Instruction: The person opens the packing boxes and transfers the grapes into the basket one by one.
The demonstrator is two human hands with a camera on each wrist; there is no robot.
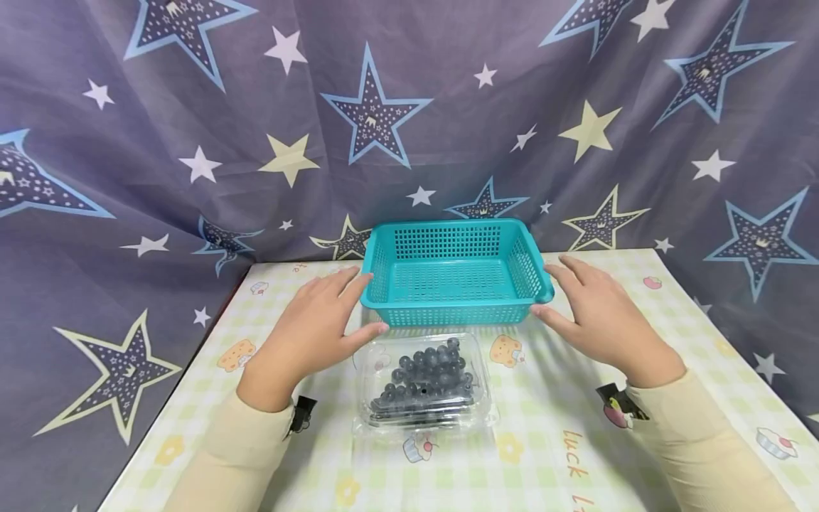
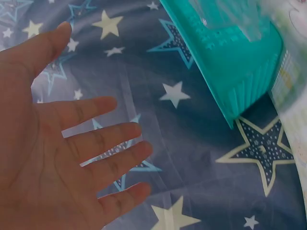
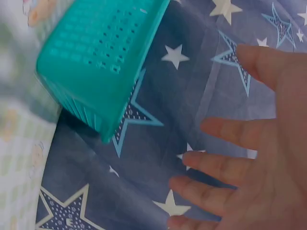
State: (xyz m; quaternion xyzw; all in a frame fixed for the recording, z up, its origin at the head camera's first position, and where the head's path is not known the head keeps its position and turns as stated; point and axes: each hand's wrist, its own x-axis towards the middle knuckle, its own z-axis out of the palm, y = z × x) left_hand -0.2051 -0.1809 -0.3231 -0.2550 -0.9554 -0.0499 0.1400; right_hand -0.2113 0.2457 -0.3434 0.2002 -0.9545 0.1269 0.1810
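A turquoise plastic basket (image 1: 457,313) with perforated walls stands at the back of the table, nothing visible inside. My left hand (image 1: 313,323) is at its left end, palm turned inward. At the right end is my right hand (image 1: 595,320), facing it in the same way. Both wrist views show the fingers of the left hand (image 2: 81,143) and right hand (image 3: 240,158) spread and extended, a gap between them and the basket. In front of the basket lies a clear plastic box (image 1: 476,405) holding dark round fruit (image 1: 435,370) that looks like grapes.
A checked tablecloth (image 1: 217,427) with cartoon prints covers the table. Close behind the basket hangs a dark star-patterned curtain (image 1: 409,85), which also runs along both sides of the table.
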